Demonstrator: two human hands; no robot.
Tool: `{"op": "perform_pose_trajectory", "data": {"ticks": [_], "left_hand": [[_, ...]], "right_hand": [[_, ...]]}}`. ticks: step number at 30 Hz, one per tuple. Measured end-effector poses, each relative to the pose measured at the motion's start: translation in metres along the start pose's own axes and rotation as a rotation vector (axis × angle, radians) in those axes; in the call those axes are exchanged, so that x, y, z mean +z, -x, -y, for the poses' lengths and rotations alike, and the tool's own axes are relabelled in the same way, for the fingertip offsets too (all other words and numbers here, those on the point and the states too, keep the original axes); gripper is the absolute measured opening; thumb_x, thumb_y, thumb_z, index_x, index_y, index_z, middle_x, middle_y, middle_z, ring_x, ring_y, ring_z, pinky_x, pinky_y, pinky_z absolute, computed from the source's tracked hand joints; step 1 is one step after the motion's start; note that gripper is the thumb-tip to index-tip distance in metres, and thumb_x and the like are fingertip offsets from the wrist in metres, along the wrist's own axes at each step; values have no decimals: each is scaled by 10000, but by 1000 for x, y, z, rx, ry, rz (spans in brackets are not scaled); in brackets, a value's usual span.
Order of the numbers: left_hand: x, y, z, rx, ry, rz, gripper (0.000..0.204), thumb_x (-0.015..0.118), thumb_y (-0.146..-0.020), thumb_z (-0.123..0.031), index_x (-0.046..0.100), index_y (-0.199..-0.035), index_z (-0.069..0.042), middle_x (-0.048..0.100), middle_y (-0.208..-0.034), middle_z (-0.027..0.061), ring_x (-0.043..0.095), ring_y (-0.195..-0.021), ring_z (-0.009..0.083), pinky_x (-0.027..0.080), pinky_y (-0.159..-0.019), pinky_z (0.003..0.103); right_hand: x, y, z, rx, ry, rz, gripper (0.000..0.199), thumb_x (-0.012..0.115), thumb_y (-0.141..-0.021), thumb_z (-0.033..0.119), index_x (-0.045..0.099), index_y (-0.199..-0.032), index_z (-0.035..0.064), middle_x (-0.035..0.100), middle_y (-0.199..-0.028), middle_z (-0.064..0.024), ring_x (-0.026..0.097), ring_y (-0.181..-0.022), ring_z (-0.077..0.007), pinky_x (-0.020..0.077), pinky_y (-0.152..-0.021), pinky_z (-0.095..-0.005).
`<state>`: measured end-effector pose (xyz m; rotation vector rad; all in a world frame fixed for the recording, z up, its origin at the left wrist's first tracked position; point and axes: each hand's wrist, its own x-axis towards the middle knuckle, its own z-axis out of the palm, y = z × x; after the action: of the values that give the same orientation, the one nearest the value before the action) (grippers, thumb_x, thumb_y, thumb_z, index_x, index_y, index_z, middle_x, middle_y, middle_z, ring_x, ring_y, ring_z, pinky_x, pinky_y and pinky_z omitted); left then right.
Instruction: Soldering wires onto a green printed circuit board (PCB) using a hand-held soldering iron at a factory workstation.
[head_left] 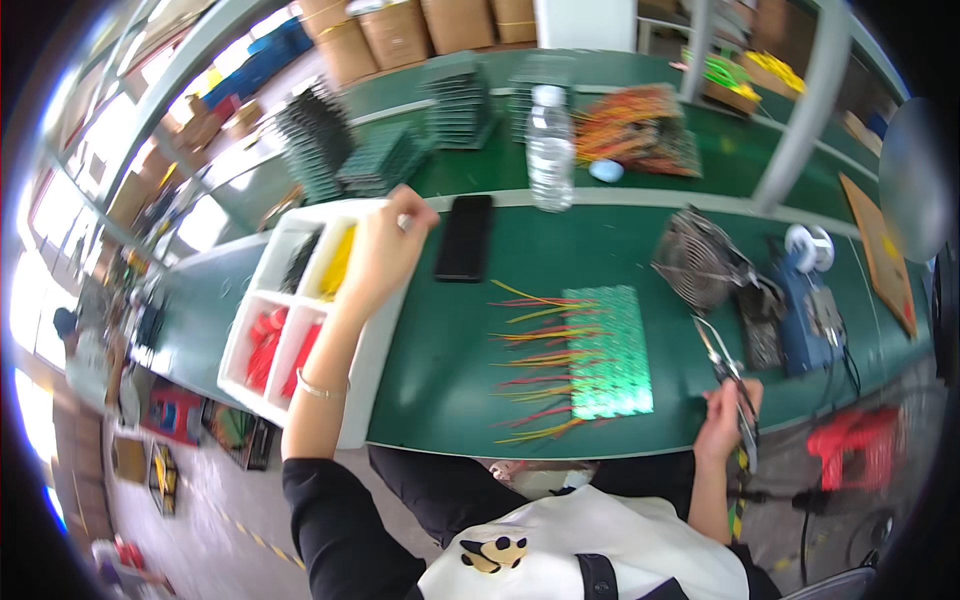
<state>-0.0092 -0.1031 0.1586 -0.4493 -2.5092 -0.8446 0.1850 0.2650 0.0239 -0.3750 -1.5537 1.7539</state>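
My left hand [388,245] is raised above the white divided tray [375,375], its fingers curled; a small pale spot shows between them, too small to name. My right hand [722,418] grips a soldering iron [728,372] near the table's right front, its metal tip pointing up and away. Between the hands lies a green circuit board panel [615,350]. Several red and yellow wires [535,365] stick out from its left side. The tray's compartments hold yellow wires [340,262], black pieces [300,262] and red wires [265,350].
A black phone [465,238] and a clear bottle [550,150] are behind the board. On the right stand a metal fan [695,262] and a blue soldering unit [808,320] with a solder spool [810,248]. Stacked green boards [455,105] and bagged wires [645,130] lie farther back.
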Motion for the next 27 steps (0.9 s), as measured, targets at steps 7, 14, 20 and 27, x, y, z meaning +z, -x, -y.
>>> {"op": "perform_pose_trajectory", "data": {"ticks": [7,14,20,27], "left_hand": [[126,30,-55,29,160,447,122,624,-785,-91,565,-815,12,647,-772,133,631,-703,241,480,-646,325],[156,50,-77,-32,265,453,114,646,-765,-102,620,-817,-4,666,-811,105,620,-644,209,485,-614,291],[137,76,-92,120,96,311,77,640,-757,-101,635,-825,-66,622,-740,83,589,-577,255,474,-557,328],[134,116,-95,453,-140,-2,151,630,-719,-56,647,-863,-97,510,-676,8,568,-519,142,448,-432,271]], "right_hand": [[-2,0,2,92,-76,83,194,621,-814,39,447,-901,29,570,-683,-92,532,-535,-97,429,-488,-202],[-7,2,8,113,-56,85,169,584,-851,87,419,-851,48,534,-619,-50,467,-480,-82,500,-640,-290],[-3,-4,6,77,-75,107,165,581,-860,101,427,-869,43,529,-632,-46,456,-494,-77,497,-663,-296],[8,1,12,152,-103,131,140,577,-868,102,449,-887,46,520,-639,-38,443,-509,-65,492,-664,-282]]}}
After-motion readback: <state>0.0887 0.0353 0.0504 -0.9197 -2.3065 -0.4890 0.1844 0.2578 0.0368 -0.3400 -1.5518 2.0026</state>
